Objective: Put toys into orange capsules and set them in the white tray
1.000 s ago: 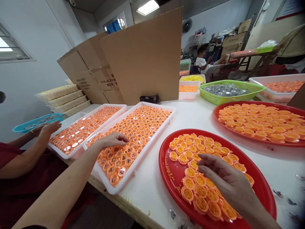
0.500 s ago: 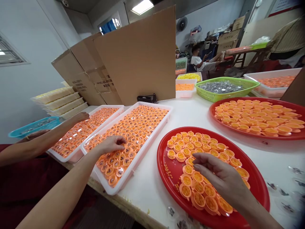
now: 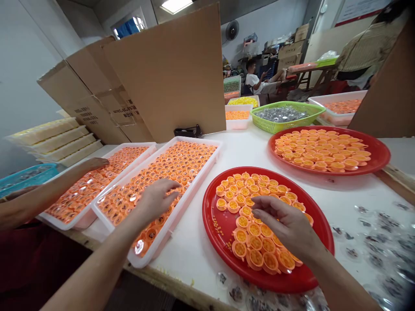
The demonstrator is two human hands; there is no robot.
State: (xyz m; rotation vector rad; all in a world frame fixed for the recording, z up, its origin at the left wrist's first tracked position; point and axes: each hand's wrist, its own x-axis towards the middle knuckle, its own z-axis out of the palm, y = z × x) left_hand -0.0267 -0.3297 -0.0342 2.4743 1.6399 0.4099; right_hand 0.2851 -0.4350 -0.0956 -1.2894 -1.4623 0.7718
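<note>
My left hand hovers over the right-hand side of a white tray, thumb and fingers apart, with nothing visible between them. Small orange cups with clear printed lids fill that tray in rows. My right hand is above a red round tray, its fingers curved and the thumb set apart from them; I see nothing held. Orange handled cups with yellow bits inside crowd the red tray under that hand. Loose yellow bits lie on its bare left part.
Clear printed discs are scattered at the right and front. A second red tray of orange cups and a green basket of clear discs stand behind. A co-worker's hand reaches over another white tray. Cardboard stands upright at the back.
The view has swung right, showing more loose discs. My left hand has come off the cups toward the tray's right edge, fingers spreading. The co-worker's hand has moved in over the neighbouring tray.
</note>
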